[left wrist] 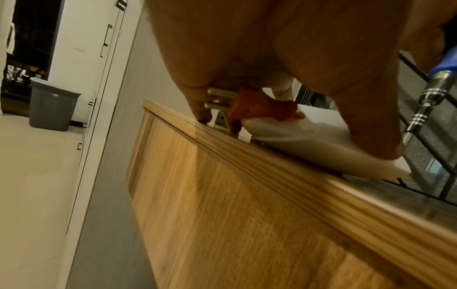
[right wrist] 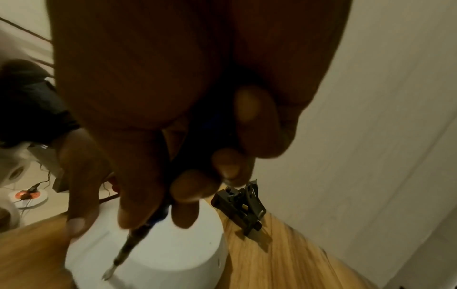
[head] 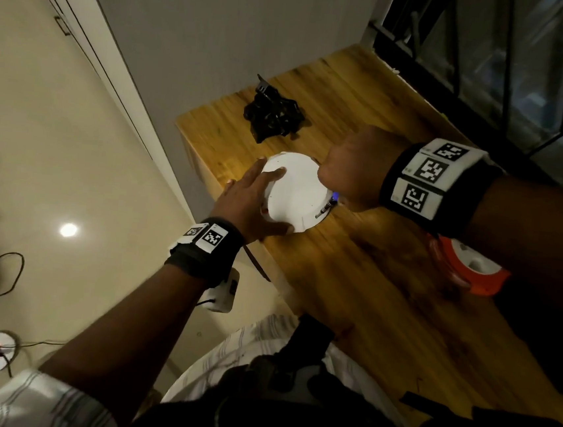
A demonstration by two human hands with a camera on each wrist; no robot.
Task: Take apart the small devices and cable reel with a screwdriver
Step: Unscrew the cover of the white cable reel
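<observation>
- Head view: a round white cable reel lies flat on a wooden tabletop, close to the table's left edge.
- Left hand: fingers spread and curved over the reel's left rim, thumb against the near edge, holding it down.
- Right hand: fingers curled tightly round the blue handle of a screwdriver, whose metal shaft slants down onto the reel's top face near its right rim.
- Right wrist view: the screwdriver tip meets the white face; whether it sits in a screw is not clear in this blur.
- Left wrist view: an orange plug with metal pins shows under the palm, beside the reel.
- Black device: lies on the tabletop beyond the reel, apart from it.
- Orange and white part: lies on the table under the right forearm.
</observation>
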